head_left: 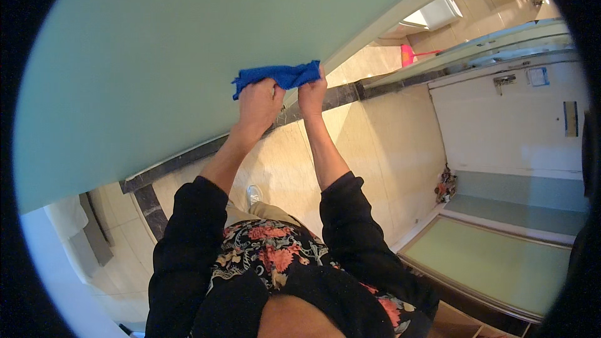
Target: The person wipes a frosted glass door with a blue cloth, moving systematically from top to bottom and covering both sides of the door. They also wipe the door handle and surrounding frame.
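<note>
A blue cloth [275, 77] stretches between my two hands, close against the pale green wall [156, 44] near its corner. My left hand [260, 105] is closed on the cloth's lower edge, knuckles up, with part of the cloth bunched above it. At the cloth's right end, my right hand [312, 95] grips it beside the white door frame [369, 22]. Some of the fingers of both hands are hidden by the cloth. Both forearms reach up and forward, black sleeves pushed back.
A dark skirting strip [188, 158] runs along the wall's foot above beige floor tiles [282, 156]. Through the doorway lies a pink dustpan-like thing [407, 55]. To the right are a white door [513, 119] and a low cabinet with a pale green top [488, 260].
</note>
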Tool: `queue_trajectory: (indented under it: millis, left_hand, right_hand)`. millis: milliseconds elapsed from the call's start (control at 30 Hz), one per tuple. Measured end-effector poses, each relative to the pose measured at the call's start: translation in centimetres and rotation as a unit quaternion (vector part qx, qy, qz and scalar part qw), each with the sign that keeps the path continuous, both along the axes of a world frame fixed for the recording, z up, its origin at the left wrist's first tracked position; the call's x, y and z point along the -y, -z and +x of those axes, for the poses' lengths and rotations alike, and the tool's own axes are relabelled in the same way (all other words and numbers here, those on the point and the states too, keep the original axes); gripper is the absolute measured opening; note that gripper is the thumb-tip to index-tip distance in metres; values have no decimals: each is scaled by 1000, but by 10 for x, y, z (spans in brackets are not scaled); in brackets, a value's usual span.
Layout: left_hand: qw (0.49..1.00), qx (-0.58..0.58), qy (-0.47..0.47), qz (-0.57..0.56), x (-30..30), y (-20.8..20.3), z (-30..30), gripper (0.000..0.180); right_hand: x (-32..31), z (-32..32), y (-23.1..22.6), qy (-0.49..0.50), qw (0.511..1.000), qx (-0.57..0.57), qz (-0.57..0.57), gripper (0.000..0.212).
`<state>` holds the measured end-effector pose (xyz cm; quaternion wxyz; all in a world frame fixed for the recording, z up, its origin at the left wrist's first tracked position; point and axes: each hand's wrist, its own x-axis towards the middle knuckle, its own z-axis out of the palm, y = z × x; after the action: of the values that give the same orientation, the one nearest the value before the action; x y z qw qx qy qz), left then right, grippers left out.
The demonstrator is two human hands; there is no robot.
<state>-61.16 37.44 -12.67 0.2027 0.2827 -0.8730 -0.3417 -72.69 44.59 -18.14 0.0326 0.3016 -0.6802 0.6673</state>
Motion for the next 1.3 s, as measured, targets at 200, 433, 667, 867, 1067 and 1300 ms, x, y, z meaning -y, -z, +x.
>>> queue_trajectory:
  millis: [200,433,667,867,1067,1300]
  left_hand:
    - [999,-23,22,25,-10,42,-24,18]
    - [967,-245,61,37,-4,-75,-30,16]
    - [959,-277,57,-3,9,-109,-22,15]
    - [997,-54,45,14,-9,48,-34,24]
    - [998,-46,-22,20,4,124,1,18]
    - [939,-317,-122,47,34,34,68,15]
  right_hand:
    - [-7,-8,26,14,921,387,-37,6]
    - [-7,-30,-84,14,982,-2,-189,7]
    - [7,-28,-116,123,960,-240,-79,9]
    - [-16,-32,57,44,993,101,32,14]
    - [3,-3,77,-58,846,502,171,33]
    - [24,33,-53,-273,886,359,109,27]
